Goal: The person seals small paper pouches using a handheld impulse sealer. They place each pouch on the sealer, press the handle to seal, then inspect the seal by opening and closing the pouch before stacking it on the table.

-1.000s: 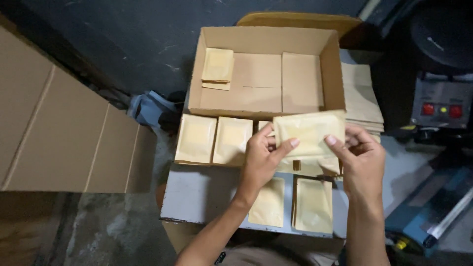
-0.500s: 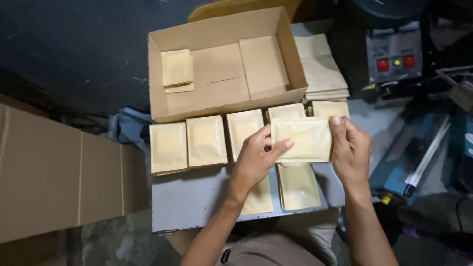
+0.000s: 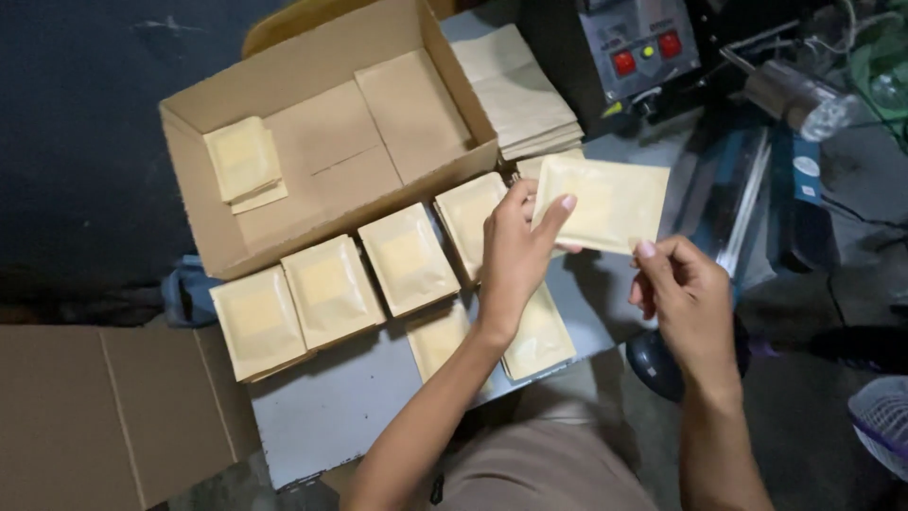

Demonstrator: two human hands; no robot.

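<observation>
From the head camera, both hands hold one flat, pale-yellow paper pouch (image 3: 605, 202) in the air, above the right end of the grey work board (image 3: 340, 407) and just in front of the heat-sealing machine with red buttons (image 3: 643, 47). The left hand (image 3: 515, 251) pinches the pouch's left edge, thumb on top and fingers underneath; the right hand (image 3: 686, 293) pinches its lower right corner between thumb and forefinger. The pouch looks light and thin, a little stiff where something flat sits inside, and it bends slightly between the two grips. Its paper skin seems dry rather than slippery, so an edge or corner pinch should be enough; squeezing the middle might crease it.

Below the hands, a row of similar filled yellow pouches (image 3: 331, 289) lies side by side on the board, with two more pouches (image 3: 539, 336) nearer the person. Behind them stands an open brown cardboard box (image 3: 331, 142) with a few pouches (image 3: 243, 163) stacked in its left corner. A stack of empty tan paper bags (image 3: 520, 90) lies beside the box, close to the held pouch. A flattened brown carton (image 3: 95, 407) lies at lower left.
</observation>
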